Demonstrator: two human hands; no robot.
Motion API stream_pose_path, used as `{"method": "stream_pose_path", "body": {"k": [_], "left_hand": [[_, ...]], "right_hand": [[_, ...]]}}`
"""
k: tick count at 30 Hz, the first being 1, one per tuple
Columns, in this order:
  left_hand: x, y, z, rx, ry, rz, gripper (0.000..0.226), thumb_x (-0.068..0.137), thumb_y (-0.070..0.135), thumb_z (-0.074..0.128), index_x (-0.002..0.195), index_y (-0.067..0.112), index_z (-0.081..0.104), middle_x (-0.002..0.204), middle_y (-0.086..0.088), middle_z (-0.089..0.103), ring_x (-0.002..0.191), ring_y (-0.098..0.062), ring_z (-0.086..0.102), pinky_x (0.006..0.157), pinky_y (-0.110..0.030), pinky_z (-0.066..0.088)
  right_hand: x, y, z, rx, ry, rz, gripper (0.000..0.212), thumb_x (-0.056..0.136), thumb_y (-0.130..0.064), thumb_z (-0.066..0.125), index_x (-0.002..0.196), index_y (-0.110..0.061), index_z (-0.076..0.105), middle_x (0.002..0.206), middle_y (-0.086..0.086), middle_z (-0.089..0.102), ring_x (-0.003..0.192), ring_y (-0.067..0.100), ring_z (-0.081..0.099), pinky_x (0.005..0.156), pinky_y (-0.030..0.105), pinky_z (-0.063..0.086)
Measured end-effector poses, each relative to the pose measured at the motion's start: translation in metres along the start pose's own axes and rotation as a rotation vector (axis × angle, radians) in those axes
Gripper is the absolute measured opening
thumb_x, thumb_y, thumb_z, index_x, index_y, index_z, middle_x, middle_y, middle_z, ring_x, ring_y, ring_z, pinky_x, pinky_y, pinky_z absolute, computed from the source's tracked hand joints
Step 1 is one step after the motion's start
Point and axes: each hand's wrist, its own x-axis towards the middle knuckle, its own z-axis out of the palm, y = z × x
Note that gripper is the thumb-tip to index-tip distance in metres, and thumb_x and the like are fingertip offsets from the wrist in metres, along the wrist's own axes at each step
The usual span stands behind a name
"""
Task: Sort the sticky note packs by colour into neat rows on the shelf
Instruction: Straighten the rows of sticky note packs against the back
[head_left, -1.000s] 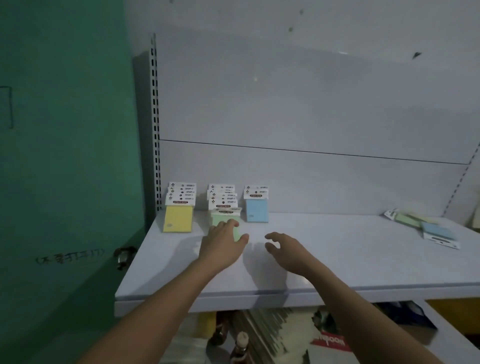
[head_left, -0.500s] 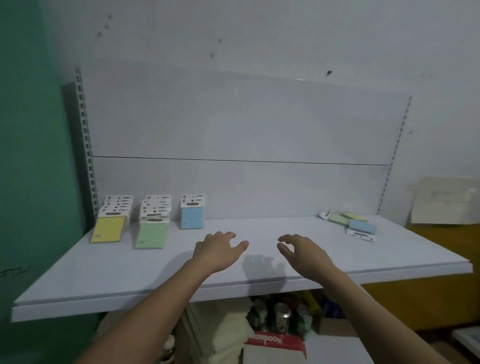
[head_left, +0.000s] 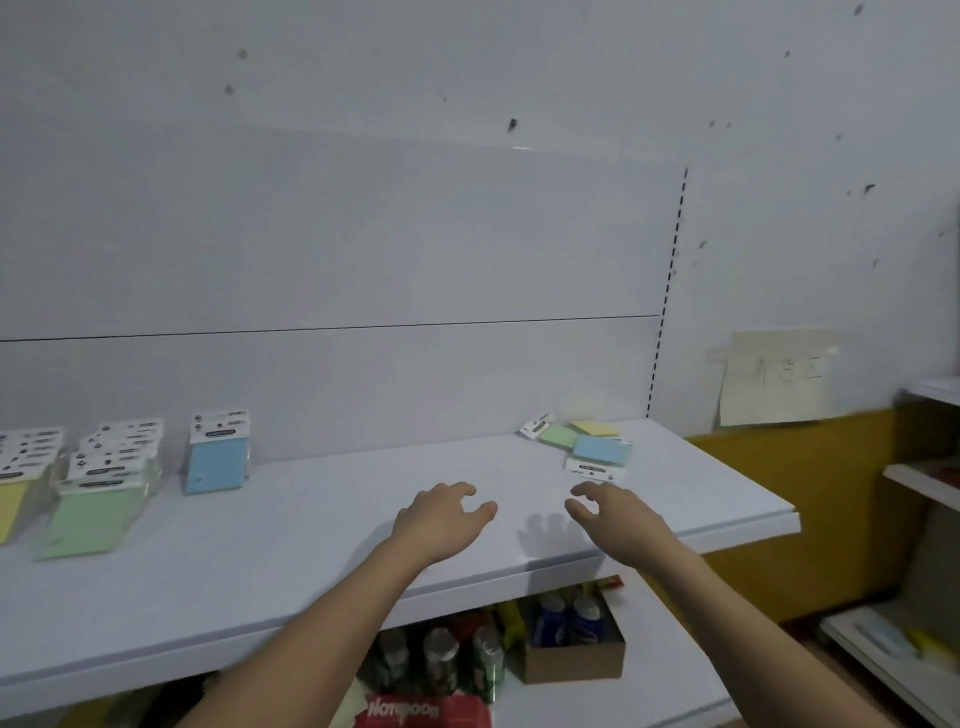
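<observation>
Both forearms reach forward over the shelf (head_left: 311, 561), palms down. Left hand (head_left: 441, 522) hovers mid-shelf, fingers loosely curled and spread, thumb out to the right; grip holds nothing. Right hand (head_left: 615, 514) sits just right of it, fingers loosely bent and apart, thumb toward the left hand; grip also empty. Right fingertips are near the front edge of the loose pile; contact can't be confirmed. A hand shadow falls on the shelf between the two hands.

Sorted stock, shelf left end against the back panel: yellow row (head_left: 15, 488) cut by the frame edge, green row (head_left: 98, 499) beside it, single blue pack (head_left: 215, 457) standing further right. Packs are flat square pads with white printed header cards, leaning back and overlapped in the rows; film wrap looks glossy.

Unsorted pile (head_left: 582, 444), shelf right end: green, yellow and blue packs lying flat, overlapping, plus a white header card at the front.

Shelf is smooth white sheet metal with a folded front lip; perforated upright (head_left: 667, 291) at the back right. Below: cans (head_left: 457, 660) and a cardboard box (head_left: 571, 654). Paper sheet (head_left: 774, 379) taped on the wall at right.
</observation>
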Motion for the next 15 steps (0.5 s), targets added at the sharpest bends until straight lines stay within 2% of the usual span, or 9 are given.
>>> {"method": "stream_pose_path", "body": {"k": [7,12,15], "left_hand": [[0.102,0.037,0.044,-0.142,-0.025,-0.023,0.055,0.09,0.054,0.049,0.138,0.027,0.045,0.14,0.001,0.049,0.126,-0.019,0.049,0.1,-0.032,0.041],[0.191,0.058,0.066,-0.256,-0.012,-0.087,0.056,0.086,0.051,0.055,0.135,0.023,0.048,0.136,-0.001,0.053,0.124,-0.021,0.05,0.102,-0.035,0.041],[0.233,0.066,0.074,-0.29,0.047,-0.124,0.053,0.085,0.046,0.06,0.13,0.019,0.052,0.13,-0.003,0.057,0.121,-0.025,0.052,0.099,-0.036,0.043]], "right_hand": [[0.071,0.063,0.003,0.018,0.021,0.061,0.046,0.094,-0.052,0.042,0.133,-0.028,0.05,0.138,-0.003,0.053,0.12,0.018,0.052,0.099,0.039,0.045],[0.143,0.1,-0.013,-0.016,0.027,0.125,0.049,0.093,-0.047,0.051,0.134,-0.021,0.05,0.131,0.003,0.056,0.111,0.02,0.056,0.092,0.032,0.047],[0.183,0.113,-0.019,-0.016,0.03,0.141,0.049,0.091,-0.046,0.054,0.131,-0.018,0.052,0.125,0.005,0.057,0.103,0.021,0.058,0.084,0.032,0.049]]}}
